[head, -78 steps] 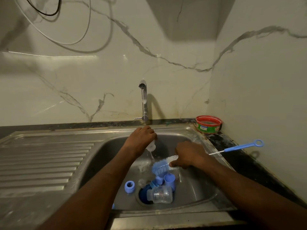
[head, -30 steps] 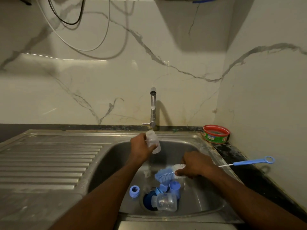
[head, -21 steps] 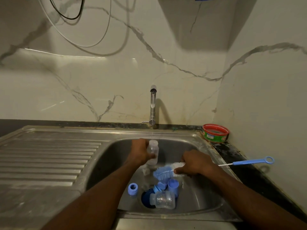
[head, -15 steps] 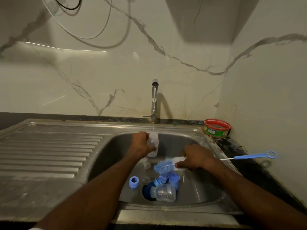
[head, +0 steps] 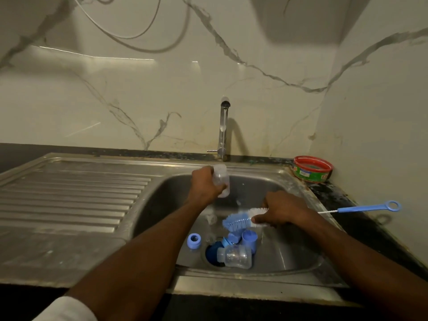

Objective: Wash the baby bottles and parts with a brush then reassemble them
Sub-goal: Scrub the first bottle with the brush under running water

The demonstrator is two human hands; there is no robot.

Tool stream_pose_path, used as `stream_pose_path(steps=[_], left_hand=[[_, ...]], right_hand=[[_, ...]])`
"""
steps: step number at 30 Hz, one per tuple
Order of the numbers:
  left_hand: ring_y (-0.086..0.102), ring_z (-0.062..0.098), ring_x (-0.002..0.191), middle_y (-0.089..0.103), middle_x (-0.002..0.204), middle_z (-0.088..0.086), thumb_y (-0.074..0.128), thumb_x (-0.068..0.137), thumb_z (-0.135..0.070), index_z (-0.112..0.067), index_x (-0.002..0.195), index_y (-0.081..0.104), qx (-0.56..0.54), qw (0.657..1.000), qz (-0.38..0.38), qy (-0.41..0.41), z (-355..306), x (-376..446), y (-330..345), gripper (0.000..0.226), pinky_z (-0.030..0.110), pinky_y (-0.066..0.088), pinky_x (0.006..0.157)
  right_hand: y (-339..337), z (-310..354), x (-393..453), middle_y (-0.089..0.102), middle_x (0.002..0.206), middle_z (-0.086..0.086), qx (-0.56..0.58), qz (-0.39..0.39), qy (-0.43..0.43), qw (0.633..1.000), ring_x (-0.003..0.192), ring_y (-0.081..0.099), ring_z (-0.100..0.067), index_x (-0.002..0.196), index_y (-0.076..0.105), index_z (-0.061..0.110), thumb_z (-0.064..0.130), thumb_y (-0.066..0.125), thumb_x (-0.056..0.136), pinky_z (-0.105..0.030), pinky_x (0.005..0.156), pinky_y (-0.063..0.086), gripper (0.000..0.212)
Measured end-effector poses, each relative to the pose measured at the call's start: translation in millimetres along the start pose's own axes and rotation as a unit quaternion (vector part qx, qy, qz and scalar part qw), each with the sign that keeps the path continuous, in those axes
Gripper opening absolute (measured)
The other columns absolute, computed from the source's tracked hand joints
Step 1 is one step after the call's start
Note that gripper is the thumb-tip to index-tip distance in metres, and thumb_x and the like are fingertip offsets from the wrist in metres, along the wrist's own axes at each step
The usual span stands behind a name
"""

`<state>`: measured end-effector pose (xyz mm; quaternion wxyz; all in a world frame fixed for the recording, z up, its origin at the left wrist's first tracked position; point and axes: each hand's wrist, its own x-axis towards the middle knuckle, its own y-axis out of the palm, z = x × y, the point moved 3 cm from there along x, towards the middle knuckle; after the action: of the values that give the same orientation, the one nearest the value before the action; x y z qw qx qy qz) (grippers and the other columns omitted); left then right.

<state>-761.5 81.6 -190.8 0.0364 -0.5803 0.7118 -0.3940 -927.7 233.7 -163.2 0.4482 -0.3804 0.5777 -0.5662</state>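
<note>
Nearest, a clear plastic baby bottle (head: 235, 256) lies on its side over the drain of the stainless steel sink (head: 287, 249), with a blue threaded ring (head: 194, 240) just left of it and a blue cap (head: 249, 238) behind. Above these, the right hand (head: 281, 210) has its grip curled around a blue-and-white bristled bottle brush (head: 238, 221). Farther back, the left hand (head: 205, 186) grips a small clear bottle (head: 221, 180) upright below the chrome tap (head: 223, 129). A red-rimmed round tub (head: 312, 169) sits on the dark desk (head: 361, 218).
</note>
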Motion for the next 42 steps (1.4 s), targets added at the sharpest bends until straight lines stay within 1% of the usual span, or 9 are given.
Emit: stream_pose_path(steps=[7,11,14,18,22,28,32,37,42], left_hand=[[0.063,0.013,0.104,0.065,0.111,0.000,0.084,0.081,-0.024,-0.013,0.120,0.063,0.002,1.000,0.000,-0.001,3.5,0.9,1.1,0.046,0.028,0.052,0.090],[0.064,0.014,0.103,0.068,0.113,0.002,0.081,0.085,-0.025,-0.012,0.117,0.064,0.042,0.996,0.081,0.000,3.6,-2.2,11.5,0.037,0.027,0.053,0.090],[0.060,0.019,0.117,0.064,0.125,0.005,0.078,0.088,-0.026,-0.011,0.133,0.058,-0.007,0.999,0.050,0.017,-2.8,-1.9,10.3,0.051,0.030,0.048,0.097],[0.052,0.028,0.131,0.053,0.145,0.014,0.067,0.096,-0.033,-0.015,0.150,0.043,0.009,0.992,0.127,0.019,-1.7,-2.9,16.7,0.062,0.038,0.043,0.108],[0.054,0.030,0.129,0.052,0.145,0.015,0.072,0.092,-0.035,-0.016,0.150,0.040,-0.014,0.995,0.103,0.003,1.7,2.4,9.4,0.069,0.038,0.048,0.104],[0.058,0.022,0.115,0.060,0.127,0.008,0.089,0.074,-0.037,-0.015,0.130,0.050,-0.055,0.998,-0.028,-0.023,7.8,7.0,-7.3,0.072,0.026,0.047,0.089],[0.061,0.022,0.118,0.063,0.128,0.007,0.087,0.077,-0.037,-0.016,0.132,0.055,-0.067,0.997,-0.034,0.024,6.6,8.2,-2.9,0.067,0.032,0.050,0.098],[0.044,0.029,0.137,0.047,0.149,0.012,0.074,0.091,-0.034,-0.022,0.158,0.028,0.026,0.996,0.060,0.056,8.6,9.7,12.3,0.082,0.044,0.037,0.114],[0.045,0.030,0.136,0.046,0.149,0.014,0.075,0.090,-0.030,-0.026,0.162,0.009,0.078,0.990,0.110,0.041,10.5,8.3,20.3,0.097,0.042,0.037,0.112]], right_hand=[[1.1,0.4,1.7,0.068,0.072,0.010,-0.004,0.002,-0.004,1.000,0.066,0.064,-0.002,0.089,0.064,0.026,0.061,0.069,0.086,-0.024,0.059,0.045,0.035],[-1.0,1.1,-1.1,0.066,0.070,0.010,-0.007,-0.004,-0.009,1.000,0.067,0.063,-0.004,0.080,0.060,0.025,0.060,0.068,0.087,-0.025,0.058,0.042,0.037],[-1.0,0.5,-0.6,0.067,0.070,0.009,0.000,0.001,-0.010,1.000,0.067,0.064,-0.004,0.078,0.061,0.026,0.060,0.068,0.087,-0.024,0.058,0.042,0.036],[0.3,0.7,0.1,0.068,0.071,0.009,0.004,-0.002,-0.005,1.000,0.067,0.065,-0.003,0.083,0.063,0.025,0.060,0.069,0.087,-0.024,0.058,0.043,0.035],[1.3,2.2,-0.1,0.068,0.073,0.008,0.010,0.005,-0.005,1.000,0.071,0.066,-0.005,0.091,0.066,0.024,0.057,0.068,0.088,-0.024,0.057,0.041,0.034],[3.2,1.3,2.5,0.071,0.076,0.008,0.009,0.010,-0.002,1.000,0.074,0.067,-0.006,0.095,0.068,0.022,0.058,0.069,0.087,-0.025,0.059,0.043,0.037],[6.2,0.7,5.9,0.071,0.077,0.007,0.010,0.012,-0.004,1.000,0.073,0.068,-0.006,0.098,0.070,0.023,0.059,0.069,0.087,-0.026,0.066,0.050,0.038],[8.0,-2.4,8.1,0.069,0.070,0.009,-0.003,0.002,-0.016,1.000,0.072,0.066,-0.005,0.085,0.066,0.024,0.062,0.069,0.085,-0.027,0.063,0.047,0.038],[7.7,-1.5,7.9,0.072,0.074,0.008,-0.001,0.001,-0.020,1.000,0.074,0.068,-0.006,0.091,0.071,0.022,0.062,0.069,0.085,-0.026,0.066,0.049,0.041]])
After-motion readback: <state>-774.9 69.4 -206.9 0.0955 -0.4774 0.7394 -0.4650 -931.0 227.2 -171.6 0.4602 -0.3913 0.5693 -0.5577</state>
